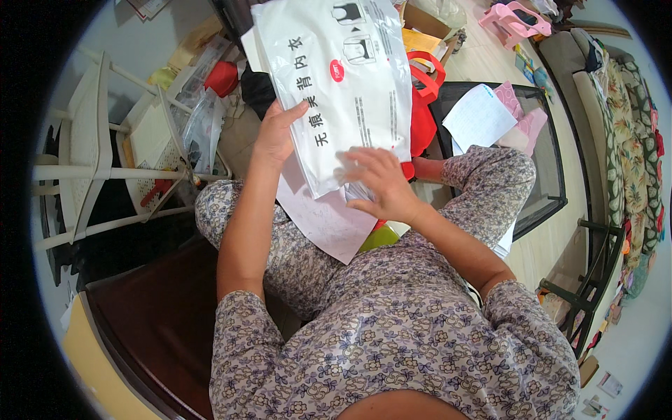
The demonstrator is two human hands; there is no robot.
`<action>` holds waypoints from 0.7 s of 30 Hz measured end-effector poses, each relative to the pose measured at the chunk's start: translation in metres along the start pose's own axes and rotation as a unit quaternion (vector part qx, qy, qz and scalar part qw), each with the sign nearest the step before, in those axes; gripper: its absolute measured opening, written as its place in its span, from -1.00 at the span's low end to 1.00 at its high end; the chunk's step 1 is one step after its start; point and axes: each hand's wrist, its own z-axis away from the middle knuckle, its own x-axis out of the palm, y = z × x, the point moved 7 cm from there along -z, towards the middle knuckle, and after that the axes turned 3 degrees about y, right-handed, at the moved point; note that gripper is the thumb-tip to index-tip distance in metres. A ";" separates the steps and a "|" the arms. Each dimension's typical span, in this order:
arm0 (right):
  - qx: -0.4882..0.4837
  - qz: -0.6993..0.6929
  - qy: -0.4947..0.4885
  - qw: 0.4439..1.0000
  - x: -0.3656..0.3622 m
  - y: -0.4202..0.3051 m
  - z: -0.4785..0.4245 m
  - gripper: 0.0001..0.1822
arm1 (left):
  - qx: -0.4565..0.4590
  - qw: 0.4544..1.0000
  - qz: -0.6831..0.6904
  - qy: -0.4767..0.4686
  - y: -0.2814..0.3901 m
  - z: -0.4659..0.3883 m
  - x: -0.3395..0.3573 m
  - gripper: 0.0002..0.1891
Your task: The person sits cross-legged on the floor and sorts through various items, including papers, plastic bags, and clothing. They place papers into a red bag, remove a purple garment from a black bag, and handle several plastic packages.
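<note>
My left hand (276, 131) grips the left edge of a white plastic garment package (336, 94), thumb on its front. The package bears dark writing, a red oval mark and small pictures of garments. Over its lower right part is my right hand (377, 181), slightly blurred, fingers spread; whether it touches the plastic I cannot tell. Below the package, a white sheet of paper (331, 220) with faint writing lies over my lap, beside a green item (380, 238). A red bag with handles (422, 118) is partly hidden behind the package.
A white plastic shelf rack (100, 170) stands at left, near clear bags and a red item (221, 79). To the right are written papers (479, 118) on a black-framed mesh panel (551, 194). Farther off are a pink plastic stool (512, 23), a cardboard box and a cloth-covered sofa (598, 105).
</note>
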 end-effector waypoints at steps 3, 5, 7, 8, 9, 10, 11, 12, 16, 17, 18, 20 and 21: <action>0.106 0.032 0.158 0.981 -0.022 0.040 0.011 -0.43 | -0.002 1.000 0.006 -0.013 0.007 0.002 0.005 -0.58; 0.186 0.013 0.278 0.942 -0.040 0.079 0.017 -0.37 | -0.017 1.000 -0.015 -0.017 0.007 0.003 0.005 -0.61; 0.341 -0.171 0.277 0.882 -0.039 0.120 0.017 -0.37 | -0.033 0.998 -0.040 -0.033 0.003 0.003 0.006 -0.62; 0.384 -0.277 0.277 0.836 -0.036 0.130 0.018 -0.39 | -0.042 0.997 -0.053 -0.045 0.000 0.004 0.005 -0.62; 0.423 -0.380 0.272 0.777 -0.036 0.128 0.012 -0.40 | -0.052 0.995 -0.067 -0.056 -0.003 0.006 0.005 -0.62; 0.401 -0.421 0.266 0.769 -0.036 0.129 0.005 -0.44 | -0.058 0.993 -0.086 -0.062 -0.005 0.008 0.007 -0.62; 0.377 -0.462 0.259 0.760 -0.037 0.131 -0.002 -0.48 | -0.064 0.991 -0.101 -0.067 -0.005 0.008 0.009 -0.62; 0.356 -0.500 0.251 0.748 -0.036 0.132 -0.007 -0.52 | -0.073 0.988 -0.113 -0.071 -0.008 0.009 0.012 -0.62; 0.383 -0.541 0.291 0.690 -0.026 0.144 0.000 -0.67 | -0.056 0.990 -0.110 -0.069 -0.008 0.002 0.011 -0.63; 0.389 -0.546 0.303 0.677 -0.024 0.145 0.003 -0.69 | -0.055 0.992 -0.093 -0.064 -0.007 0.001 0.011 -0.62; 0.397 -0.551 0.315 0.663 -0.022 0.147 0.006 -0.72 | -0.033 0.991 -0.126 -0.020 -0.005 0.001 0.013 -0.66; 0.391 -0.555 0.320 0.661 -0.018 0.150 0.011 -0.72 | 0.002 0.973 -0.233 0.011 -0.003 -0.004 0.002 -0.69; 0.390 -0.557 0.322 0.659 -0.016 0.150 0.013 -0.72 | 0.017 0.958 -0.284 0.027 -0.001 -0.005 -0.001 -0.70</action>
